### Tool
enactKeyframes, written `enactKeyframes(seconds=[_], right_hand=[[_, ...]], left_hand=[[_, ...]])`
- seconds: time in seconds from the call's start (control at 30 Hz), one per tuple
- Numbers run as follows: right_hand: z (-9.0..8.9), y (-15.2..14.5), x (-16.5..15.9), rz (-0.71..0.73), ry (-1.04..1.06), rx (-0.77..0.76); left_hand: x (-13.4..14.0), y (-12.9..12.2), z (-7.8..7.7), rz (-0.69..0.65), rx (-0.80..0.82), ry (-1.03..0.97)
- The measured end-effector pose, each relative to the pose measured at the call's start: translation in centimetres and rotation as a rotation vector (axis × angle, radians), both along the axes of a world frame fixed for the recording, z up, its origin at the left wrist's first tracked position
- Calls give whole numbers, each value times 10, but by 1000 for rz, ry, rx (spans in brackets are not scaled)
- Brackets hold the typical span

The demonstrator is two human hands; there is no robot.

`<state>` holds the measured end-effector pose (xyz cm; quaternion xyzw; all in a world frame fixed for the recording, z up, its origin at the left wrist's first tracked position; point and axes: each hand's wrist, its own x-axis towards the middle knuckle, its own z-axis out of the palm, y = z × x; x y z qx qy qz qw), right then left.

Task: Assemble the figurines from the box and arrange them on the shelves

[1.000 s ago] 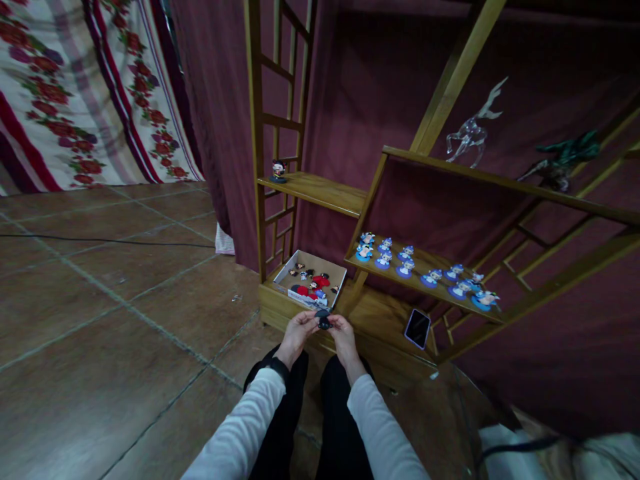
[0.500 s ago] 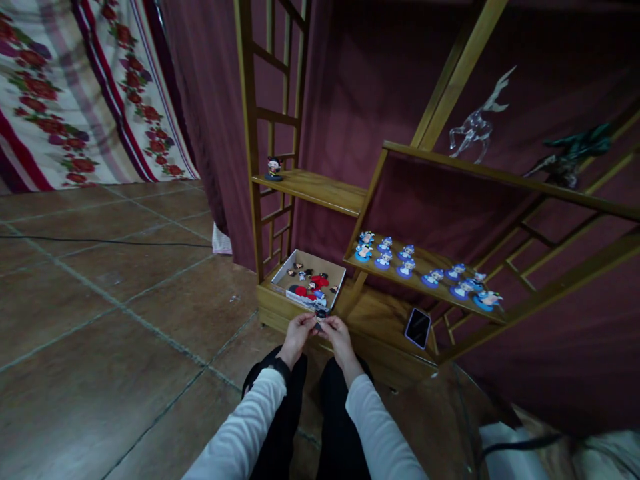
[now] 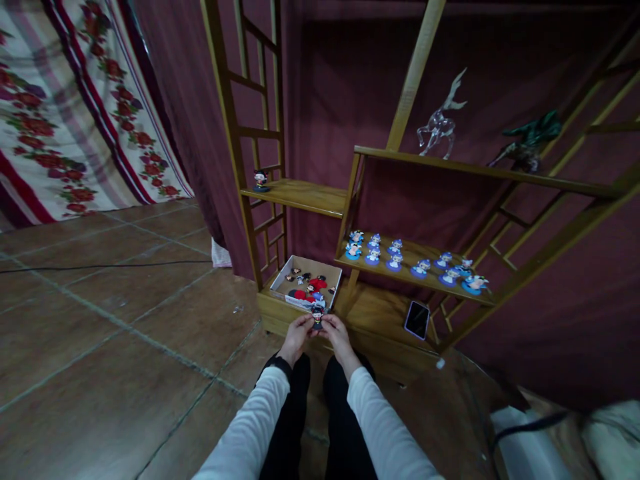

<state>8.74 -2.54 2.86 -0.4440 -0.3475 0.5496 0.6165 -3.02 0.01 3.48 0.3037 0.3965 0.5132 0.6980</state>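
- A brown tiled floor (image 3: pixel 115 313) runs up to a wooden display shelf (image 3: pixel 310 195) set against a dark maroon curtain (image 3: pixel 350 73); a floral striped cloth (image 3: pixel 65 120) hangs at the left.
- The fingers (image 3: pixel 306 323) of both hands are pressed together around a small figurine (image 3: pixel 317 315), pinching it from either side.
- The left hand (image 3: pixel 296 335) and right hand (image 3: pixel 338 335) meet just in front of the shelf's lowest board, above the person's knees, with the figurine upright between them.
- Just behind the hands sits an open cardboard box (image 3: pixel 306 283) holding more small figurine parts, red and dark.
- To the right, a phone (image 3: pixel 417 319) lies on the bottom board, and a row of blue figurines (image 3: pixel 407 260) stands on the middle shelf.
- One dark figurine (image 3: pixel 259 179) stands alone on the left shelf; a glass deer (image 3: pixel 440 123) and a green ornament (image 3: pixel 530 137) stand on top.
- Risk, as I judge it: the piece is tiny and held only at the fingertips, so a slip could drop it to the tiles or into the box among the other parts.
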Motion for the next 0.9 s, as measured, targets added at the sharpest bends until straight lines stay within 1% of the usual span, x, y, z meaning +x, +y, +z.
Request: enactKeyframes(seconds=[0.17,0.47,0.67,0.9], right_hand=[[1,-2,1,20,-8,-6],[-9,3,5,39,22,-34],[-4,2,5,56,70,-58],[1,2,5,70,98,-116]], left_hand=[[1,-3,0,-2,40,28],[2,-6,0,18,84,73],[4,-6,1,16,73,74],[4,-6,3,50,52,90]])
